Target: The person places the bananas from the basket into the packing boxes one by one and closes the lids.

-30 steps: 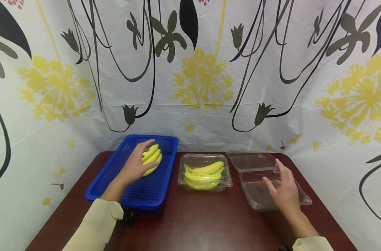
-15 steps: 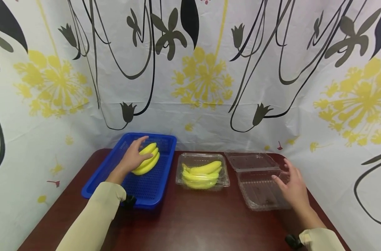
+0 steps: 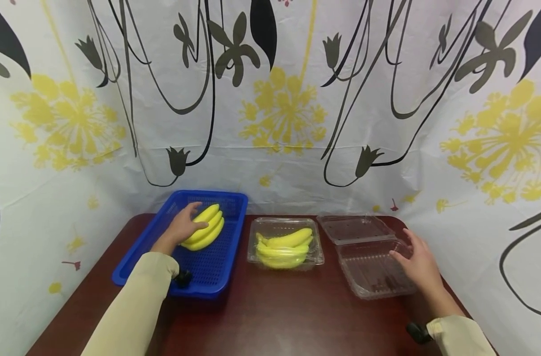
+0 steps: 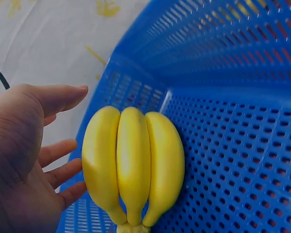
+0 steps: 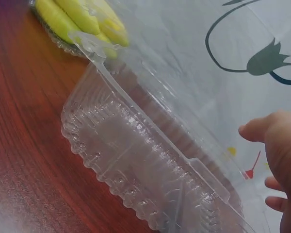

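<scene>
A bunch of yellow bananas (image 3: 210,230) lies in the far part of a blue perforated plastic basket (image 3: 237,247). My left hand (image 3: 181,226) is at the left side of the bunch. In the left wrist view its fingers are loosely spread, fingertips right at the outer banana (image 4: 100,155), with the thumb lifted apart. My right hand (image 3: 422,264) hovers at the right side of a clear plastic clamshell box (image 3: 377,272), fingers relaxed and holding nothing. That box stands with its lid (image 3: 357,230) folded back.
Between basket and open box, a second clear clamshell box (image 3: 285,222), closed, holds another banana bunch (image 3: 293,240). Everything stands on a dark red-brown table (image 3: 270,311). A white flower-printed cloth (image 3: 279,183) hangs behind and at both sides.
My left hand has drawn back leftward, uncovering more of the bananas, which stay in place in the basket. My right hand has shifted right, off the open box's middle. The head view has moved slightly.
</scene>
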`<state>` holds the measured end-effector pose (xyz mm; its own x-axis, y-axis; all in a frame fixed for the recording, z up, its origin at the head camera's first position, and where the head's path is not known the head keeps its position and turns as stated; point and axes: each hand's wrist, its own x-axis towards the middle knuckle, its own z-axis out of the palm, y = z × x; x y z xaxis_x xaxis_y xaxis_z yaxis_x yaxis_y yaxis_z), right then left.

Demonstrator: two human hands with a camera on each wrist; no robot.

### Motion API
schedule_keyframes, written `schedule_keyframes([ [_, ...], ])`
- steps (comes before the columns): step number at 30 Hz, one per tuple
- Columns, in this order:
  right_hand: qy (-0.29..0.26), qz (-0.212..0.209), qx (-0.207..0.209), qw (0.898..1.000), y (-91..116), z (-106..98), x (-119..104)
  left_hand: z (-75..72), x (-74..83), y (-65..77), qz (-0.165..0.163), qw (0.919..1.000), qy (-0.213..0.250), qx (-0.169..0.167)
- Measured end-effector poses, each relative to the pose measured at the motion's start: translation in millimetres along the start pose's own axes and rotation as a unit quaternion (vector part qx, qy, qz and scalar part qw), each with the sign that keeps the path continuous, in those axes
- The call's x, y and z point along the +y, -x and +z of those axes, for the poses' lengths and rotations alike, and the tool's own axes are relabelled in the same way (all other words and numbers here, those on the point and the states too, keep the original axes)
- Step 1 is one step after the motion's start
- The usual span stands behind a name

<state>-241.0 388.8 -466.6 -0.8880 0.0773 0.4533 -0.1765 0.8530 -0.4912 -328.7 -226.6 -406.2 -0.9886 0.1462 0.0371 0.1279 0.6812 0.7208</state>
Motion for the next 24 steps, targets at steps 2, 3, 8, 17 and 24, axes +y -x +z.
schedule_keyframes([
  [2,0.004,0.008,-0.011,1.0,0,-2,2,0.1,-2.6,-0.5,-0.009,0.9999,-0.001,-0.009],
  [3,0.005,0.013,-0.018,1.0,0,-3,3,0.0,-3.3,-0.3,-0.016,0.9998,-0.002,-0.015],
  [8,-0.03,0.058,-0.079,0.995,0,-7,12,0.0,-5.6,-1.8,-0.028,0.9986,-0.005,-0.045],
  [17,-0.086,0.048,-0.121,0.988,6,-10,19,-1.6,-8.3,-7.1,-0.041,0.9971,-0.019,-0.06],
  [24,-0.245,0.121,-0.152,0.95,20,-4,32,0.1,-8.2,-10.1,-0.03,0.996,-0.059,-0.059],
])
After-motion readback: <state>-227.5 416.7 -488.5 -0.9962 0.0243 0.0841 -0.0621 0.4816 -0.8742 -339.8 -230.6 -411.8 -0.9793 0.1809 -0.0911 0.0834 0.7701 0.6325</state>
